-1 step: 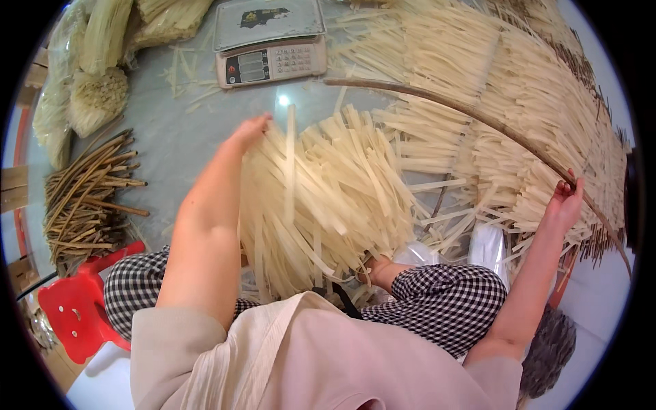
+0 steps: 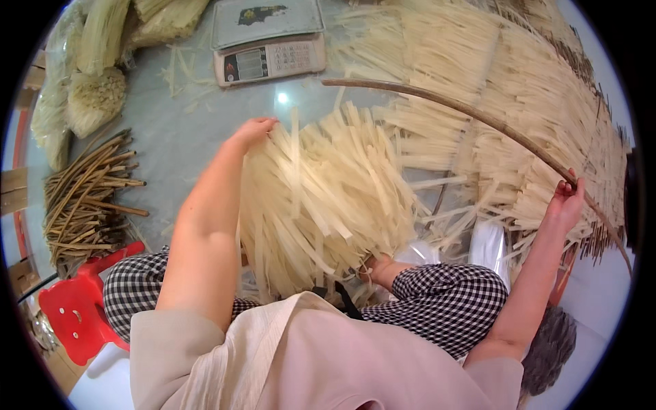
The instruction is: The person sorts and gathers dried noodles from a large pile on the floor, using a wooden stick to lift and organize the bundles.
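Observation:
My right hand is closed round a long, thin, curved brown stick, which arches leftward over pale strips toward a scale. The stick's other end runs on down past the hand at the right. My left hand is at the upper left edge of a large loose heap of pale flat strips, its fingers bent together on the strip ends. The heap lies in front of me, between my legs. My left fingertips are partly hidden among the strips.
A digital scale stands at the back. Bagged pale strips and a bundle of brown sticks lie to the left. Layered strips cover the right side. A red stool is at lower left; clear plastic lies near my knee.
My left hand has shifted slightly to the right along the heap's edge, and a few strips have moved with it. My right hand and the stick are nearly where they were.

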### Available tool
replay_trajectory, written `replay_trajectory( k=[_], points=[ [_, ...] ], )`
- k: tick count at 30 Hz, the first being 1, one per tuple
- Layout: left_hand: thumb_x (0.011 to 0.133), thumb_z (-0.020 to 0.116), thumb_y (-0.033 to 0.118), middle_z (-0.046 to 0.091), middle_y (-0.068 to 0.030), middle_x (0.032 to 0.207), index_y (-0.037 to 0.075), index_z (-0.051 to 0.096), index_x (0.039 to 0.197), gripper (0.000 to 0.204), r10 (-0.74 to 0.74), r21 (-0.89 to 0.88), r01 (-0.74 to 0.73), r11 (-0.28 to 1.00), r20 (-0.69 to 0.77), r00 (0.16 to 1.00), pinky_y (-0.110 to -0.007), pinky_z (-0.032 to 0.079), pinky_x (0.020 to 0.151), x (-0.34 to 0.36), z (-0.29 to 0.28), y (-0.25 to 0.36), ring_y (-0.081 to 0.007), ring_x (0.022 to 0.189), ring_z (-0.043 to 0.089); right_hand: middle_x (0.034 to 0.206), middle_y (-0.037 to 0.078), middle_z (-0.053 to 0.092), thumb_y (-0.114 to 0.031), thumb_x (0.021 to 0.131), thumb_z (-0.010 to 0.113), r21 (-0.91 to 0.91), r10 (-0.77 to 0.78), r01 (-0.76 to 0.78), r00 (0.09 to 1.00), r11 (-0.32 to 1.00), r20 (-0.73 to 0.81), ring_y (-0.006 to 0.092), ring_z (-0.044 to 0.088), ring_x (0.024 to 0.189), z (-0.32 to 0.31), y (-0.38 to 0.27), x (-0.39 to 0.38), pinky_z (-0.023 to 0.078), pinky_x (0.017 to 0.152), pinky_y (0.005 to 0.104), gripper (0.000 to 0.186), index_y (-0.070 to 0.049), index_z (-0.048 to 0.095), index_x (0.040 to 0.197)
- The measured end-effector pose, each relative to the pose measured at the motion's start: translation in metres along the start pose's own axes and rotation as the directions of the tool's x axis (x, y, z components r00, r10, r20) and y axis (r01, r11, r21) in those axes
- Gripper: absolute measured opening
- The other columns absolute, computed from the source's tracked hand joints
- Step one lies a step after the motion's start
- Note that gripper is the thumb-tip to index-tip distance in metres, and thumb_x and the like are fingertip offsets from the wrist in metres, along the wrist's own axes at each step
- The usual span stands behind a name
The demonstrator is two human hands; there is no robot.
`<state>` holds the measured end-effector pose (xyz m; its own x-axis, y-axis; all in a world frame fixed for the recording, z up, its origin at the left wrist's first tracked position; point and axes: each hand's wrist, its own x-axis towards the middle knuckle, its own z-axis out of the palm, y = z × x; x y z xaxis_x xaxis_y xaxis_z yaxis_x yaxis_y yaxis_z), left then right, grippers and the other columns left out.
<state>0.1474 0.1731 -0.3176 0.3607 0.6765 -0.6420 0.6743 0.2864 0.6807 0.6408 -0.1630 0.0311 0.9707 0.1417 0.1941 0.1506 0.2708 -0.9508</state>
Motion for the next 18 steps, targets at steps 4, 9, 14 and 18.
replay_trajectory(
  k=[4,9,14,18],
  points=[
    [0.089,0.045,0.048,0.064,-0.0134,0.108,0.011,0.069,0.102,0.046,-0.014,0.49,-0.016,0.872,0.058,0.998,-0.039,0.045,0.087,-0.014,0.009,0.023,-0.0297,0.099,0.06,0.092,0.016,0.064,-0.012,0.093,0.05,-0.04,0.02,-0.018,0.999,0.999,0.048,0.0084,0.045,0.055,-0.023,0.003,0.015,0.043,0.051,0.021,0.019,0.007,0.054,0.097],
    [0.089,0.046,0.045,0.062,-0.014,0.111,0.008,0.062,0.114,0.048,0.168,0.33,-0.062,0.942,-0.303,0.938,-0.039,0.043,0.092,0.026,0.035,0.023,-0.0295,0.101,0.059,0.089,0.015,0.064,-0.012,0.093,0.049,-0.037,0.081,-0.078,0.993,0.996,0.085,0.0084,0.046,0.055,-0.013,0.005,0.018,0.044,0.053,0.0209,0.019,0.006,0.054,0.095],
    [0.09,0.046,0.044,0.06,-0.0131,0.117,0.006,0.055,0.122,0.05,0.132,0.049,-0.156,0.987,0.319,0.939,-0.037,0.039,0.097,0.016,0.037,0.037,-0.0281,0.11,0.054,0.09,0.015,0.063,-0.013,0.094,0.049,-0.008,0.068,-0.068,0.996,0.998,0.062,0.0084,0.046,0.058,0.026,-0.002,-0.032,0.043,0.053,0.0215,0.018,0.005,0.052,0.093],
    [0.089,0.05,0.042,0.057,-0.013,0.122,0.009,0.054,0.123,0.048,0.402,0.165,-0.368,0.915,-0.311,0.861,-0.035,0.036,0.1,-0.004,-0.053,0.057,-0.0259,0.119,0.047,0.091,0.015,0.063,-0.012,0.094,0.049,0.054,0.081,-0.087,0.991,0.995,0.111,0.0088,0.045,0.059,0.036,-0.001,-0.033,0.043,0.054,0.0218,0.017,0.004,0.052,0.094]
  ],
)
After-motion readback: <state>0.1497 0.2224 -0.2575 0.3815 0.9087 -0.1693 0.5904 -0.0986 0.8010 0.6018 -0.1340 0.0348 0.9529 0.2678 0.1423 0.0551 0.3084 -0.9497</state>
